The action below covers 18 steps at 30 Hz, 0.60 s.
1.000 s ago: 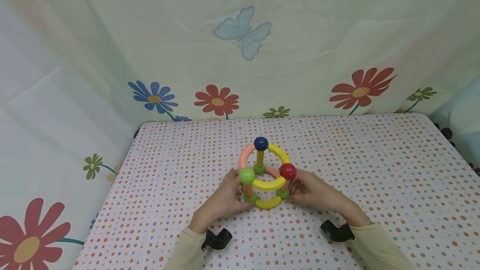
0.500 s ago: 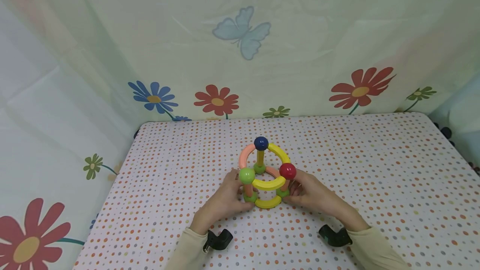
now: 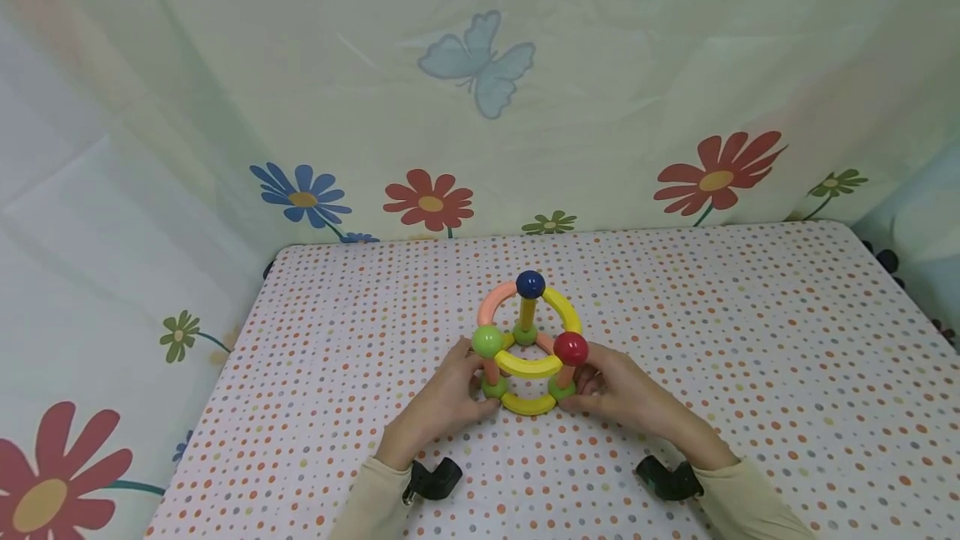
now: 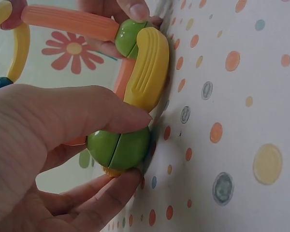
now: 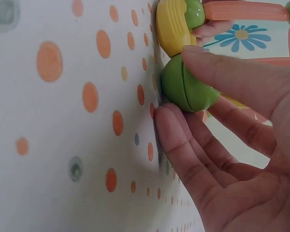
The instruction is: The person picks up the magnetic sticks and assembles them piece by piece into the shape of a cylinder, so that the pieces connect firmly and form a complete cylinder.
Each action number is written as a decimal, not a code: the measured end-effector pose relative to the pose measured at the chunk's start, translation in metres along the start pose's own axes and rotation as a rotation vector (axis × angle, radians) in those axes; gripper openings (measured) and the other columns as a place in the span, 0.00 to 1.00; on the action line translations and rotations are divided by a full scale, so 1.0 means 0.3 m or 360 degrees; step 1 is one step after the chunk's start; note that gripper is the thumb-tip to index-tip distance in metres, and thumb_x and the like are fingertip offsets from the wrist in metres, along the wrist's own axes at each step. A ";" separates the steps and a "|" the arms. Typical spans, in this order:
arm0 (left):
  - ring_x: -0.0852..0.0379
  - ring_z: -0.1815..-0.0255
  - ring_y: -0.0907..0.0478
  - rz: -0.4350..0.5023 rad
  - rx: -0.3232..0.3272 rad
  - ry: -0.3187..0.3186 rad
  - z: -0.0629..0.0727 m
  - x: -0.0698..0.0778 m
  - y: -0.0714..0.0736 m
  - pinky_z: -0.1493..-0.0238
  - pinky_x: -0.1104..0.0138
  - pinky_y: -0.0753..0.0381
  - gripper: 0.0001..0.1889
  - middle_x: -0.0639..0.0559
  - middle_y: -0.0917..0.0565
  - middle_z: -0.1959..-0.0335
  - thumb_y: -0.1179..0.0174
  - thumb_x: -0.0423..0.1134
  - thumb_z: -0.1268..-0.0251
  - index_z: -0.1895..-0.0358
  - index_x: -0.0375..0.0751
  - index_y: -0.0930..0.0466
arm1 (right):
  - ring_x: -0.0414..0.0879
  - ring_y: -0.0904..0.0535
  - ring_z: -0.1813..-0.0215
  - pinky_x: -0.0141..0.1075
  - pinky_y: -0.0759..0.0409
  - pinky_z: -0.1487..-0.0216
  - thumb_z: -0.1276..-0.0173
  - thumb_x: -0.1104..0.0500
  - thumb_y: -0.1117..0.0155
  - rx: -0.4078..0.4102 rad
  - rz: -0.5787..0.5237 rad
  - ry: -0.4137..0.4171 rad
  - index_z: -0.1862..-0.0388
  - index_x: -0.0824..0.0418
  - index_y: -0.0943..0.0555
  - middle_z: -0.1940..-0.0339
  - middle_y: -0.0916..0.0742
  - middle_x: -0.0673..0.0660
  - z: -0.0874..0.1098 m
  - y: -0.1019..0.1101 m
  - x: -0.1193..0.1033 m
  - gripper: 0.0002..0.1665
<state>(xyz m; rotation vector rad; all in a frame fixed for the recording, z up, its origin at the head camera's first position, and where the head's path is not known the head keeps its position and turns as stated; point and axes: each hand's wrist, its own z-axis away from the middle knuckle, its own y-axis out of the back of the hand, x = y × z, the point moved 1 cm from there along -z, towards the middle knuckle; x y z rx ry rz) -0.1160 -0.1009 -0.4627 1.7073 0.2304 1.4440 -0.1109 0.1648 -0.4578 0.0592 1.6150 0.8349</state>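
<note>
A two-tier frame of toy magnetic balls and rods stands upright on the table. Blue, red and light green balls top it, joined by curved yellow and salmon rods. My left hand grips its lower left green ball, thumb on the near side, fingers curled behind. On the other side my right hand pinches the lower right green ball between thumb and fingers. A yellow curved rod links these two balls along the front. Some fingers are hidden behind the frame.
A dotted cloth covers the table. Behind it hangs a curtain printed with flowers and a butterfly. A black wrist mount sits on each forearm, close over the cloth.
The frame has turned slightly clockwise as seen from above: the blue ball has shifted right, the light green one farther back. Both hands keep their hold, and the head view has shifted slightly.
</note>
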 end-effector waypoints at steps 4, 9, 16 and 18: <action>0.54 0.51 0.29 -0.0015 0.0007 0.0009 0.003 -0.001 0.000 0.52 0.66 0.21 0.11 0.47 0.28 0.45 0.27 0.33 0.40 0.60 0.44 0.20 | 0.42 0.22 0.65 0.33 0.18 0.61 0.43 0.66 0.17 0.0010 0.0019 0.0015 0.58 0.61 0.18 0.64 0.16 0.50 -0.002 -0.005 0.004 0.18; 0.54 0.53 0.29 -0.0009 0.0028 -0.0010 0.009 -0.002 -0.003 0.53 0.67 0.22 0.11 0.48 0.29 0.47 0.27 0.31 0.41 0.60 0.43 0.20 | 0.42 0.22 0.65 0.33 0.18 0.62 0.42 0.67 0.18 0.0022 0.0015 0.0019 0.58 0.61 0.18 0.63 0.16 0.51 -0.007 -0.009 0.013 0.18; 0.52 0.50 0.24 0.0063 0.0008 0.0007 0.017 -0.010 0.014 0.50 0.64 0.18 0.19 0.46 0.29 0.45 0.27 0.29 0.40 0.47 0.36 0.20 | 0.44 0.19 0.61 0.33 0.17 0.58 0.36 0.66 0.22 0.0014 -0.0014 -0.0023 0.53 0.61 0.20 0.60 0.15 0.53 0.005 0.005 0.012 0.16; 0.49 0.45 0.23 0.0083 0.0023 -0.0009 0.028 -0.015 0.039 0.45 0.60 0.17 0.24 0.44 0.28 0.42 0.32 0.23 0.40 0.39 0.35 0.23 | 0.45 0.19 0.58 0.34 0.16 0.57 0.33 0.65 0.25 0.0024 -0.0006 -0.0032 0.49 0.63 0.20 0.57 0.15 0.54 0.021 0.024 0.009 0.17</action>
